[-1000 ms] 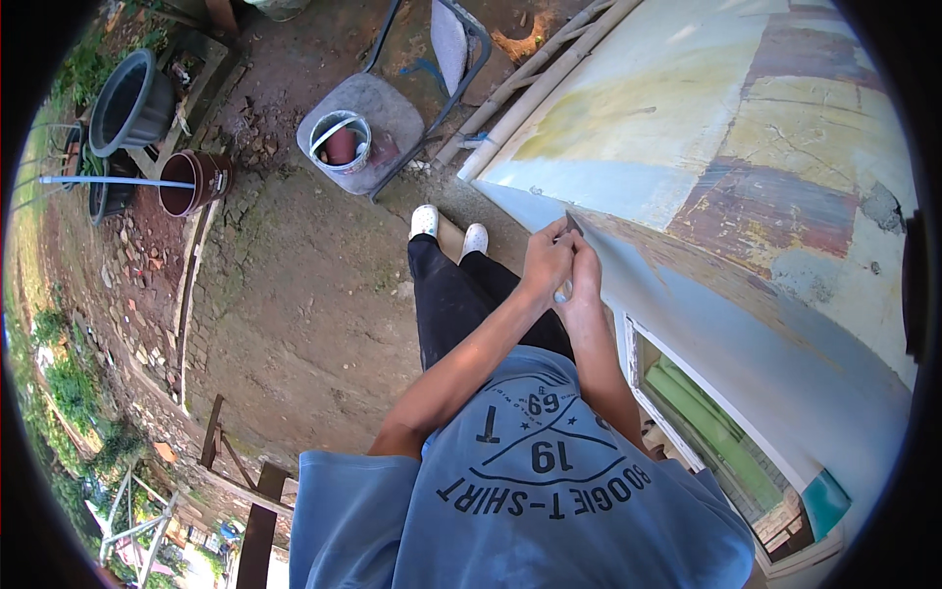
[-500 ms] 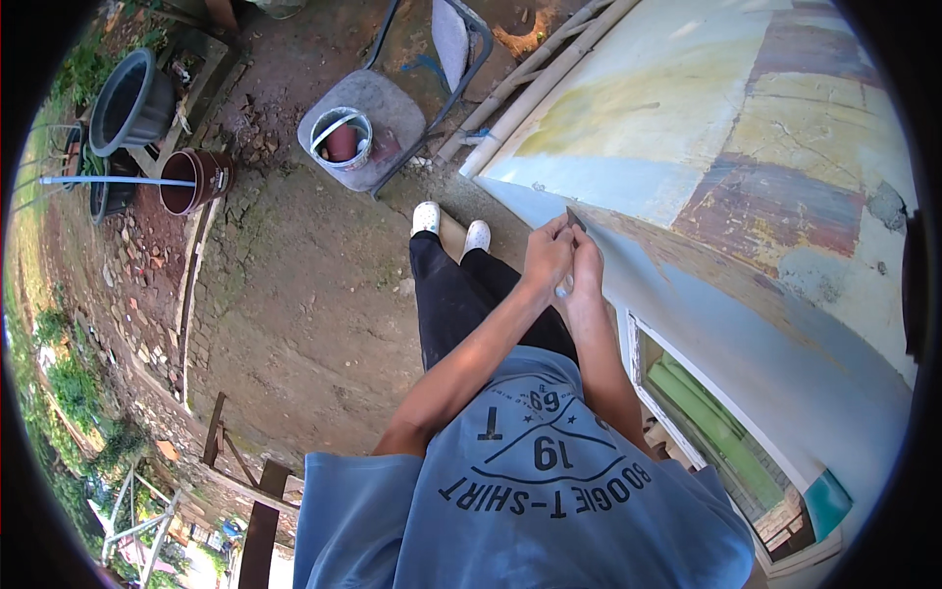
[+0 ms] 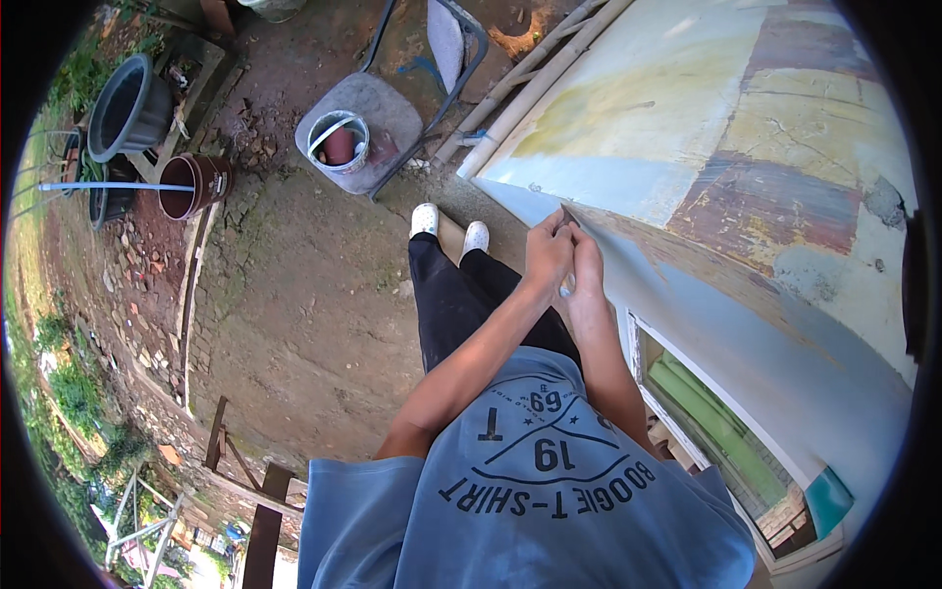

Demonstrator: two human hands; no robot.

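Note:
Both of my hands are closed together in front of me, beside the top corner of the wall. Between them is a scraper with a thin dark blade; its handle is mostly hidden by the fingers, and a pale bluish end shows below. My left hand wraps it from the left, and my right hand from the right. The blade tip is close to the edge of the painted wall, where the coating is worn and flaking. Whether the blade touches the wall, I cannot tell.
Ahead, a chair carries a paint-stained bucket with a brownish-red container inside. Bamboo poles lean by the wall's far end. At left are a brown pot and a large grey tub. A window opening lies at lower right.
The blade has shifted slightly left and turned, so less of it shows past my fingers. Both hands keep their grip; the view has moved very little.

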